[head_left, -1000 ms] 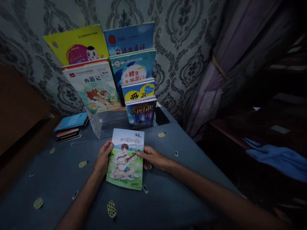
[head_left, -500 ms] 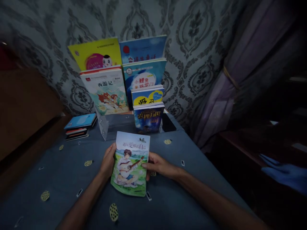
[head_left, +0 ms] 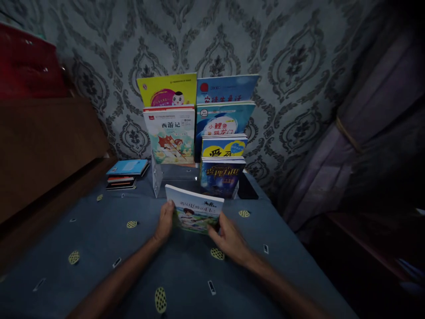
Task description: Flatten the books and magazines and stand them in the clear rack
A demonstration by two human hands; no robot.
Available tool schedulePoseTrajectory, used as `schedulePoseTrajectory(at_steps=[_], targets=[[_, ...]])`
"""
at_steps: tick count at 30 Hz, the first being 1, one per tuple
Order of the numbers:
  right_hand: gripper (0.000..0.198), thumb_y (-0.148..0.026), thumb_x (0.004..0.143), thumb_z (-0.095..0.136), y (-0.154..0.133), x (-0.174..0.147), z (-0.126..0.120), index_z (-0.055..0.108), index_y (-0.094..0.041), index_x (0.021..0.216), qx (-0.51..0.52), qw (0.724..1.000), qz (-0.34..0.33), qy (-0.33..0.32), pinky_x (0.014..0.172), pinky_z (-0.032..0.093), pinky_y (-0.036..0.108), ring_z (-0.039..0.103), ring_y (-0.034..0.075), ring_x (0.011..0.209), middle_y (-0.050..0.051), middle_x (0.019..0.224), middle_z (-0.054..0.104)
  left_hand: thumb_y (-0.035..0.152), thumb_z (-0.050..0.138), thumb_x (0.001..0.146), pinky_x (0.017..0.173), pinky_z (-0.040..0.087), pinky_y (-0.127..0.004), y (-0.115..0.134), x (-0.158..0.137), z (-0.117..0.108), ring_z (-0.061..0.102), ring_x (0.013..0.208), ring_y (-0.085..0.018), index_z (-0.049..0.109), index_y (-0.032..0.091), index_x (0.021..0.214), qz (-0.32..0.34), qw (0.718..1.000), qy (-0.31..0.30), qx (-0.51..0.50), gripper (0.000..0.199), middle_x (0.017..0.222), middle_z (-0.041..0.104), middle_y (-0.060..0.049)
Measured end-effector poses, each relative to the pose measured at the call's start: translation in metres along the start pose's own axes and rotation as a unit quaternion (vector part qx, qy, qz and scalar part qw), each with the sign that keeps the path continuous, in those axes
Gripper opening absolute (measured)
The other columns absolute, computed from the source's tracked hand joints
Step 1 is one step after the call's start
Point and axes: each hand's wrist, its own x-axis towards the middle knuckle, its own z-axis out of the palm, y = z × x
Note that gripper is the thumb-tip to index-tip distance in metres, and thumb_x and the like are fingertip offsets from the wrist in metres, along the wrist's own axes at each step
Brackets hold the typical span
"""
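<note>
A thin paperback book [head_left: 194,213] with a guitar player on its cover is held between my two hands, its top edge tipped so the cover looks foreshortened. My left hand [head_left: 165,220] grips the left edge, thumb near the top corner. On the right edge, my right hand [head_left: 229,237] has its thumb on the cover and its fingers behind, mostly hidden. Just beyond the book stands a clear stepped book rack [head_left: 157,179]. It bears a white-and-green book [head_left: 171,137], a dark blue book [head_left: 221,179], a yellow-and-blue book [head_left: 223,146] and a teal book [head_left: 227,119].
A small stack of books [head_left: 128,168] lies left of the rack. Behind the rack's right foot is a dark flat object [head_left: 247,186]. The blue tablecloth [head_left: 186,274] covers the table, with patterned wallpaper behind, a brown box [head_left: 49,146] at left and a tied curtain [head_left: 325,164] at right.
The held book has tilted from facing me nearly flat-on to a foreshortened angle and is nearer the rack. The head view has turned left and levelled, showing a red object at upper left.
</note>
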Motion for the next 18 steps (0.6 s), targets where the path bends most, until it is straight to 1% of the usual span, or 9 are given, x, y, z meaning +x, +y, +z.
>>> schedulePoseTrajectory(at_steps=[2,3,6,8,13,18], targets=[[0.032,-0.025,0.086,0.050,0.013,-0.010,0.015,0.060,-0.020,0.116,0.003,1.000,0.009,0.013,0.071,0.055,0.036,0.067,0.025,0.082,0.007,0.090,0.072,0.086,0.057,0.071,0.069,0.054,-0.032,-0.011,-0.007,-0.003,0.066,0.077,-0.023,0.064,0.017,0.072,-0.006,1.000,-0.008,0.011,0.069,0.070,0.070,-0.005],[0.029,-0.025,0.086,0.049,0.019,-0.014,0.021,0.061,-0.020,0.112,-0.001,1.000,0.016,0.022,0.072,0.055,0.037,0.067,0.025,0.085,0.008,0.094,0.072,0.087,0.057,0.071,0.070,0.054,-0.032,-0.015,-0.009,-0.004,0.066,0.077,-0.023,0.064,0.017,0.073,-0.009,1.000,-0.015,0.011,0.070,0.070,0.070,-0.005],[0.019,-0.024,0.085,0.048,0.033,-0.023,0.032,0.062,-0.022,0.097,-0.020,0.999,0.040,0.017,0.068,0.055,0.036,0.065,0.023,0.074,0.007,0.091,0.072,0.087,0.056,0.072,0.072,0.054,-0.033,-0.020,-0.012,-0.007,0.067,0.077,-0.023,0.065,0.016,0.075,-0.021,0.999,-0.043,0.002,0.072,0.074,0.071,-0.005],[0.016,-0.024,0.085,0.048,0.037,-0.024,0.033,0.062,-0.023,0.093,-0.026,0.999,0.042,0.014,0.065,0.054,0.036,0.063,0.022,0.069,0.005,0.085,0.070,0.087,0.056,0.072,0.070,0.054,-0.032,-0.020,-0.012,-0.007,0.068,0.076,-0.023,0.066,0.016,0.074,-0.023,0.998,-0.053,-0.004,0.072,0.074,0.072,-0.006],[0.016,-0.026,0.087,0.047,0.033,-0.024,0.029,0.061,-0.023,0.093,-0.029,0.999,0.029,0.013,0.062,0.053,0.036,0.060,0.022,0.066,0.004,0.078,0.067,0.087,0.056,0.072,0.073,0.056,-0.033,-0.017,-0.011,-0.007,0.069,0.080,-0.025,0.068,0.016,0.077,-0.028,0.997,-0.077,-0.007,0.073,0.076,0.073,-0.007],[0.018,-0.030,0.090,0.046,0.030,-0.023,0.025,0.059,-0.023,0.099,0.008,1.000,0.021,0.001,0.072,0.057,0.038,0.065,0.024,0.076,0.005,0.082,0.067,0.088,0.058,0.070,0.076,0.057,-0.034,-0.013,-0.011,-0.007,0.070,0.081,-0.025,0.068,0.016,0.078,-0.030,0.996,-0.082,-0.014,0.073,0.078,0.075,-0.007]])
